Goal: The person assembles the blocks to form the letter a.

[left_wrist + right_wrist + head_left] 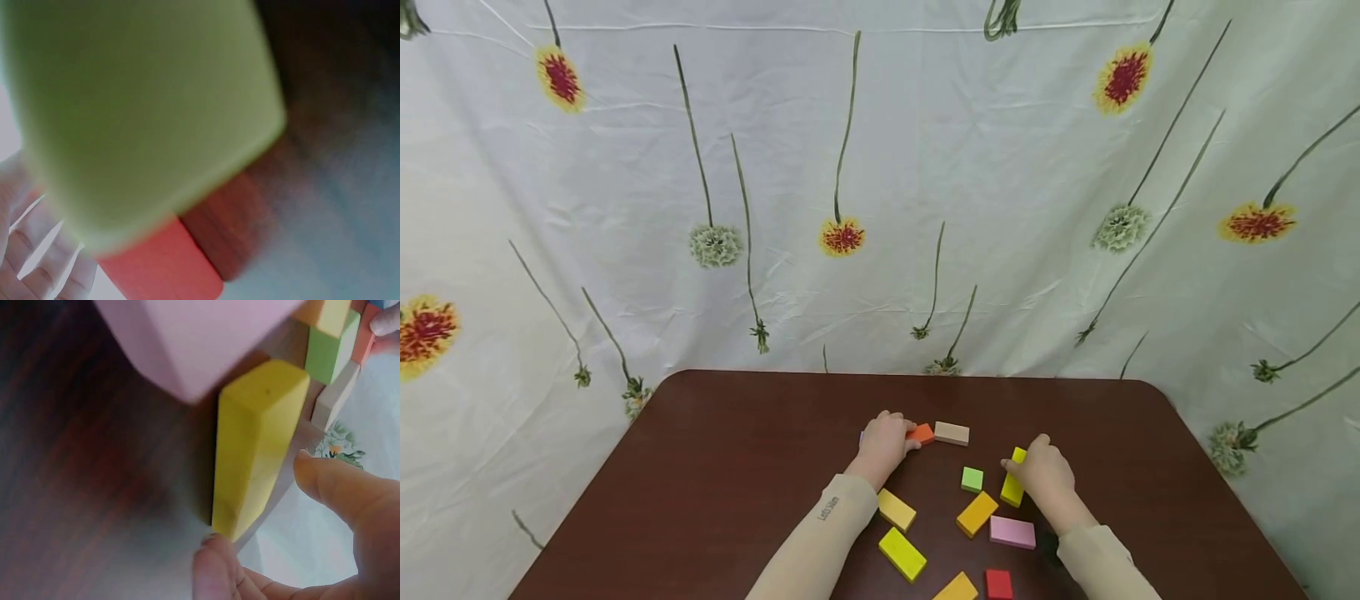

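In the head view, my left hand (883, 447) is at the far side of the table, pinching the left end of an orange block (922, 434) between thumb and forefinger. A sliver of blue shows beside that hand, mostly hidden. To the right, my right hand (1048, 475) reaches over a yellow block (1012, 487). The right wrist view shows the same yellow block (253, 444) lying between spread thumb and fingers, the thumb apart from it and one fingertip right at its far end. A beige block (952, 433) lies beside the orange one.
Nearer on the brown table (715, 492) lie a green block (972, 479), an orange-yellow block (977, 514), a pink block (1012, 532), a pale yellow block (897, 510), a bright yellow block (902, 554) and a red block (998, 584). A flowered cloth (917, 150) hangs behind.
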A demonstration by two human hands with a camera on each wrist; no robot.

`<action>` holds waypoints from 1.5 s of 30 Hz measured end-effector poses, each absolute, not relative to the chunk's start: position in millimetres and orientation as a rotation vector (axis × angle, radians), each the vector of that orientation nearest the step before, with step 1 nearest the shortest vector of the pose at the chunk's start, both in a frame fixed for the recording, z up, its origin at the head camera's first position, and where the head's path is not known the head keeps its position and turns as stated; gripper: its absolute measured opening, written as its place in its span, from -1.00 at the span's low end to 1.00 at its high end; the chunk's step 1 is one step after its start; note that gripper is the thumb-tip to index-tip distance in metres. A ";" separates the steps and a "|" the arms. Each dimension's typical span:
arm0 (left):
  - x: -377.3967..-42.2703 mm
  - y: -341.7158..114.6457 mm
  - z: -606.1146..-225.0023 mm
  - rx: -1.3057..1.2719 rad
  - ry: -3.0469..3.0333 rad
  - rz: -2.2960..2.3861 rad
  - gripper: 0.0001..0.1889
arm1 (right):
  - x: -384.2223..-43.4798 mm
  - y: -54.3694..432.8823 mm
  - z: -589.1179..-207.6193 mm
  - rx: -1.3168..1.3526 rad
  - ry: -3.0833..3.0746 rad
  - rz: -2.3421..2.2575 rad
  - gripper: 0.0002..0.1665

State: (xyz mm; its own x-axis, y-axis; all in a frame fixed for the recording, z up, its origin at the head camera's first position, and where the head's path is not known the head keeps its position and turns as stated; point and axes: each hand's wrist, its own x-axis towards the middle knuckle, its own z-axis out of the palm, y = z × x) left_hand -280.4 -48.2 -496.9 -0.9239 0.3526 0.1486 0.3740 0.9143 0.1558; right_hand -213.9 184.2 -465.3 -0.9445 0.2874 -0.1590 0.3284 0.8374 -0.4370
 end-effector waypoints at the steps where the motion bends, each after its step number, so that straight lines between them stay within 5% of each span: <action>1: -280.1 -48.5 -497.3 -0.562 -2.960 -0.277 -0.64 | -213.0 183.0 -466.7 0.491 2.916 -0.727 -0.13; 20: -277.9 -47.6 -497.6 -0.582 -2.876 -0.268 -0.68 | -226.3 156.3 -472.8 0.340 3.011 -0.642 -0.33; 45: -277.0 -46.0 -495.7 -0.538 -2.930 -0.302 -0.66 | -228.9 136.8 -475.3 0.278 3.028 -0.643 -0.34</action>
